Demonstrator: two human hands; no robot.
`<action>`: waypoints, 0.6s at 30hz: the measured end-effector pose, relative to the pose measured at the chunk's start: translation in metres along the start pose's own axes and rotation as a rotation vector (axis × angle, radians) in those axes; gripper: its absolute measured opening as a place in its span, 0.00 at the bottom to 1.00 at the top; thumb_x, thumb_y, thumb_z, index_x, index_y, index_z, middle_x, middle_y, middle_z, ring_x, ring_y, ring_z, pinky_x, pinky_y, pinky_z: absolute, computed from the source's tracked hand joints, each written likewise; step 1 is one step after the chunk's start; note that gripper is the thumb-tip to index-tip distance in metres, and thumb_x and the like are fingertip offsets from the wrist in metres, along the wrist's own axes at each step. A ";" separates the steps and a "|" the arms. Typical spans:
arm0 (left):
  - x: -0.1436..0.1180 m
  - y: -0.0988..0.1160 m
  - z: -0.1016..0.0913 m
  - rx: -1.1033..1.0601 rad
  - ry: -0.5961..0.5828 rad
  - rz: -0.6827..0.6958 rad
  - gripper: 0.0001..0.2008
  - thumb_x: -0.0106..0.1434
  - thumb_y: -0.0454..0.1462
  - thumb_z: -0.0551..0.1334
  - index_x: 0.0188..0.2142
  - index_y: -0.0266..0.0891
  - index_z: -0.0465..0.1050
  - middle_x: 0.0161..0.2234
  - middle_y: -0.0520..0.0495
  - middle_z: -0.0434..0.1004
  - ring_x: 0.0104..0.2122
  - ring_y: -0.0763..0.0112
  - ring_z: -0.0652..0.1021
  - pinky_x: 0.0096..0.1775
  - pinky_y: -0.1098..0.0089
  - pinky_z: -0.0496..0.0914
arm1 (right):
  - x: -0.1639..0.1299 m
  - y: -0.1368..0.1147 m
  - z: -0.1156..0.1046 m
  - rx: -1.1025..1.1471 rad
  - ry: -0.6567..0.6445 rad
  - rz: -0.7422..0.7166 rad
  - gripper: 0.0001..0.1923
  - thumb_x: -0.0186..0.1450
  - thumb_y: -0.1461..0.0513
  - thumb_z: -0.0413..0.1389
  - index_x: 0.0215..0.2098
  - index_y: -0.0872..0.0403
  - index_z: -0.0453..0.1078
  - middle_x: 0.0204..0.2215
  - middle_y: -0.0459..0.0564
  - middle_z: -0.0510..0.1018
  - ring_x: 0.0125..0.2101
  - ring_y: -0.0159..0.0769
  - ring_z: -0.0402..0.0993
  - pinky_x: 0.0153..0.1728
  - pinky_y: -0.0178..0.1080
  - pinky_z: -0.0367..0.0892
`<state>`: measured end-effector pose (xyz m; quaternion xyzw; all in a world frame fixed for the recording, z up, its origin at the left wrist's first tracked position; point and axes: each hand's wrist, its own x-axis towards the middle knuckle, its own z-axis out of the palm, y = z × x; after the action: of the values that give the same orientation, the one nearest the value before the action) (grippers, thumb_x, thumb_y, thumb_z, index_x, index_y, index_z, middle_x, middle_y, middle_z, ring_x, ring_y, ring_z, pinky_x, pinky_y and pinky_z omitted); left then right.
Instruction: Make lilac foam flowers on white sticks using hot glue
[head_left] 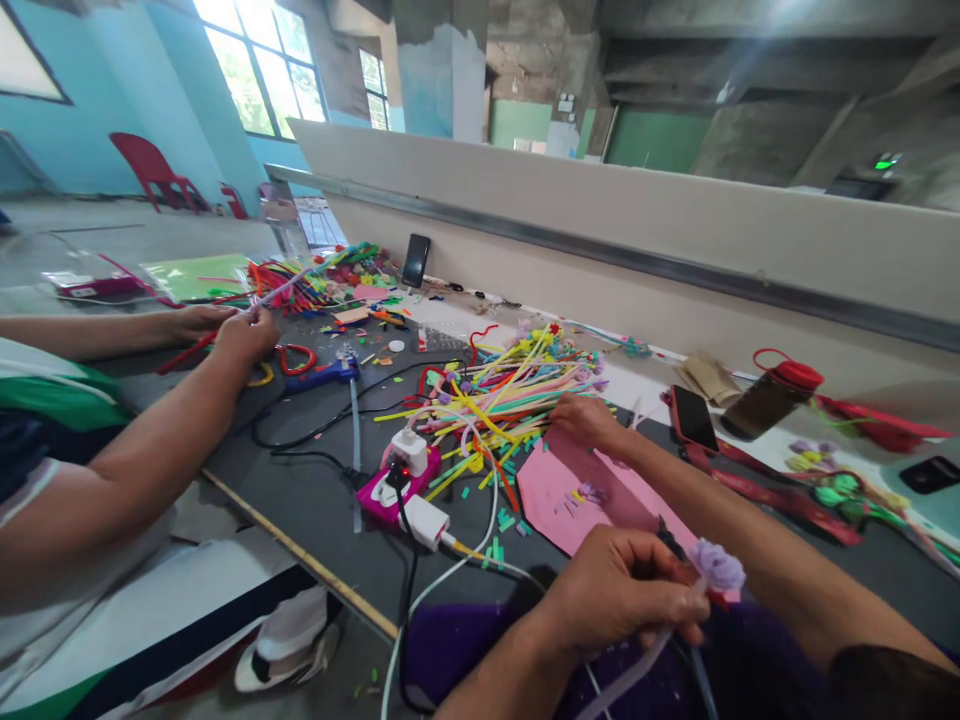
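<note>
Holding one finished purple flower point(716, 565) in left grip point(630, 590), clenched; my right grip point(589, 420) fingers the stick pile point(502, 390) mid-desk — more left.

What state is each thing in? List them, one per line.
Left hand: closed on a purple flower.
Right hand: reaching into the stick pile.
Power strip: plugged in, red light on.
Glue gun: lying on the table, corded.
Bottle: capped, on its side.
Phone: flat, screen dark.
Co-worker's hands: gripping sticks.
</note>
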<state>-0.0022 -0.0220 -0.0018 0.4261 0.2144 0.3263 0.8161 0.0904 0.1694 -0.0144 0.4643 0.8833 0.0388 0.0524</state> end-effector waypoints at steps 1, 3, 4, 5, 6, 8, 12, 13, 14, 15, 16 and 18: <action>0.000 0.000 0.000 0.000 -0.003 -0.005 0.11 0.47 0.39 0.67 0.25 0.33 0.71 0.19 0.52 0.74 0.11 0.84 0.63 0.15 0.78 0.53 | -0.001 0.001 -0.002 -0.010 -0.004 -0.007 0.17 0.68 0.61 0.42 0.43 0.52 0.71 0.44 0.53 0.72 0.42 0.39 0.69 0.37 0.35 0.61; -0.001 0.000 0.001 0.004 -0.005 -0.009 0.11 0.47 0.39 0.67 0.25 0.33 0.71 0.19 0.52 0.73 0.11 0.84 0.62 0.14 0.78 0.53 | 0.001 -0.001 -0.003 -0.033 -0.012 -0.031 0.15 0.67 0.62 0.43 0.42 0.52 0.72 0.42 0.52 0.73 0.42 0.39 0.69 0.37 0.35 0.62; -0.001 0.000 0.001 0.005 -0.003 -0.007 0.11 0.47 0.39 0.67 0.25 0.33 0.71 0.19 0.52 0.73 0.11 0.84 0.62 0.14 0.78 0.52 | 0.003 -0.004 -0.003 -0.041 -0.024 -0.044 0.14 0.67 0.62 0.45 0.41 0.52 0.72 0.41 0.52 0.74 0.42 0.38 0.69 0.37 0.35 0.62; -0.001 0.000 0.000 0.006 0.000 -0.003 0.11 0.47 0.39 0.67 0.25 0.33 0.71 0.19 0.52 0.73 0.11 0.84 0.62 0.14 0.78 0.52 | 0.007 -0.007 -0.002 -0.048 -0.038 -0.054 0.12 0.67 0.62 0.47 0.40 0.53 0.72 0.41 0.51 0.74 0.42 0.38 0.69 0.38 0.36 0.63; -0.001 0.000 0.000 0.005 0.004 0.000 0.11 0.47 0.40 0.67 0.25 0.33 0.70 0.19 0.52 0.73 0.11 0.84 0.62 0.14 0.78 0.52 | 0.011 -0.010 0.000 -0.056 -0.050 -0.058 0.11 0.66 0.61 0.48 0.41 0.54 0.71 0.40 0.51 0.74 0.42 0.38 0.69 0.39 0.38 0.64; -0.001 0.000 0.000 0.003 0.010 0.001 0.12 0.47 0.40 0.67 0.25 0.33 0.70 0.19 0.51 0.73 0.11 0.84 0.62 0.14 0.78 0.53 | 0.019 -0.013 0.003 -0.077 -0.067 -0.037 0.11 0.66 0.60 0.50 0.43 0.56 0.68 0.42 0.51 0.72 0.41 0.38 0.70 0.41 0.42 0.66; -0.001 -0.001 -0.001 -0.002 0.030 -0.014 0.12 0.47 0.40 0.67 0.25 0.33 0.70 0.19 0.52 0.73 0.12 0.84 0.63 0.15 0.78 0.54 | 0.029 -0.012 0.006 -0.115 -0.086 0.054 0.13 0.66 0.60 0.51 0.47 0.57 0.65 0.45 0.52 0.70 0.40 0.37 0.70 0.40 0.45 0.68; -0.001 -0.001 -0.001 -0.002 0.033 -0.017 0.12 0.47 0.40 0.67 0.25 0.33 0.71 0.19 0.52 0.73 0.12 0.84 0.63 0.15 0.78 0.54 | 0.030 -0.011 0.005 -0.117 -0.091 0.066 0.13 0.66 0.60 0.51 0.47 0.56 0.65 0.45 0.52 0.70 0.40 0.37 0.70 0.39 0.44 0.68; -0.001 -0.001 -0.001 -0.003 0.034 -0.018 0.12 0.47 0.40 0.67 0.25 0.32 0.71 0.19 0.52 0.73 0.12 0.84 0.63 0.15 0.78 0.54 | 0.031 -0.010 0.005 -0.116 -0.093 0.071 0.13 0.66 0.60 0.51 0.47 0.56 0.65 0.45 0.52 0.70 0.40 0.37 0.70 0.39 0.44 0.68; -0.002 -0.001 0.000 -0.005 0.032 -0.019 0.11 0.47 0.39 0.67 0.25 0.32 0.71 0.19 0.52 0.73 0.12 0.84 0.63 0.15 0.78 0.54 | 0.032 -0.009 0.004 -0.113 -0.093 0.070 0.13 0.66 0.60 0.51 0.47 0.56 0.65 0.45 0.52 0.70 0.40 0.37 0.70 0.40 0.44 0.68; -0.002 -0.001 0.000 -0.009 0.029 -0.019 0.11 0.47 0.39 0.67 0.25 0.32 0.71 0.19 0.52 0.73 0.12 0.84 0.63 0.15 0.78 0.54 | 0.033 -0.009 0.002 -0.109 -0.092 0.066 0.13 0.66 0.60 0.51 0.47 0.56 0.65 0.45 0.52 0.70 0.40 0.37 0.70 0.40 0.44 0.68; -0.002 -0.001 0.000 -0.024 0.024 -0.024 0.11 0.46 0.38 0.68 0.25 0.33 0.71 0.19 0.52 0.73 0.12 0.84 0.63 0.15 0.78 0.54 | 0.035 -0.010 -0.001 -0.100 -0.083 0.062 0.13 0.66 0.60 0.51 0.47 0.56 0.65 0.45 0.52 0.70 0.40 0.37 0.70 0.39 0.44 0.68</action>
<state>-0.0034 -0.0239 -0.0023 0.4100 0.2253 0.3241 0.8223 0.0621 0.1923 -0.0165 0.4894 0.8625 0.0650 0.1110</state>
